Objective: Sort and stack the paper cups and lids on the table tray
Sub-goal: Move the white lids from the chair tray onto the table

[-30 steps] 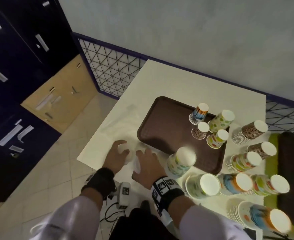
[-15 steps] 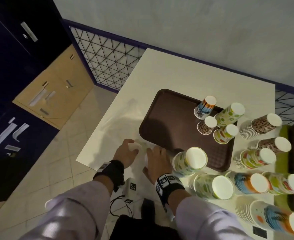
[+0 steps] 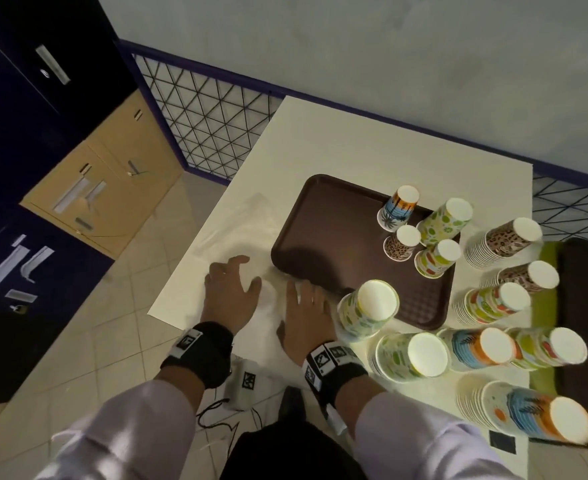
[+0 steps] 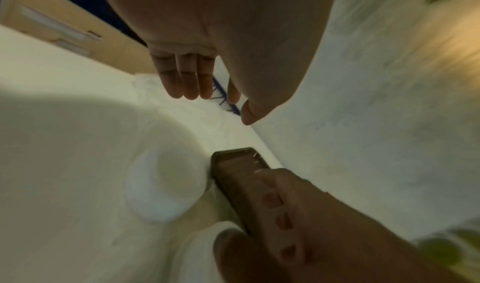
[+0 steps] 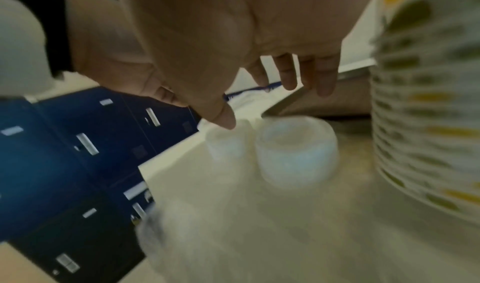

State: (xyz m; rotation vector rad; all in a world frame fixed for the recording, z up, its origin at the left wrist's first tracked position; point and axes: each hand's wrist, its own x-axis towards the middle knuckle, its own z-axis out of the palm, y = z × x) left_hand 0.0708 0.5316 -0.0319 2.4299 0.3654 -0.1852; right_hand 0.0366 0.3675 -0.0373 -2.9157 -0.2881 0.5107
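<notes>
A brown tray (image 3: 320, 233) lies on the white table and carries several patterned paper cups (image 3: 437, 221) upside down at its far right. Short stacks of white lids (image 5: 296, 154) stand at the tray's near left corner, seen as one stack of lids (image 4: 166, 187) in the left wrist view and faintly as white lids (image 3: 271, 303) between my hands in the head view. My left hand (image 3: 232, 285) hovers left of them with fingers spread and holds nothing. My right hand (image 3: 306, 303) hovers right of them with straight fingers (image 5: 288, 76), empty, reaching the tray's edge.
Tall stacks of patterned cups (image 3: 368, 310) stand upside down just right of my right hand, and more cup stacks (image 3: 493, 303) fill the table's right side. Crinkled clear plastic (image 3: 247, 216) lies left of the tray. A second tray on green (image 3: 586, 306) sits far right.
My left hand, curled over the white lids before, has opened its fingers. The right hand has also flattened and slid a little toward the tray.
</notes>
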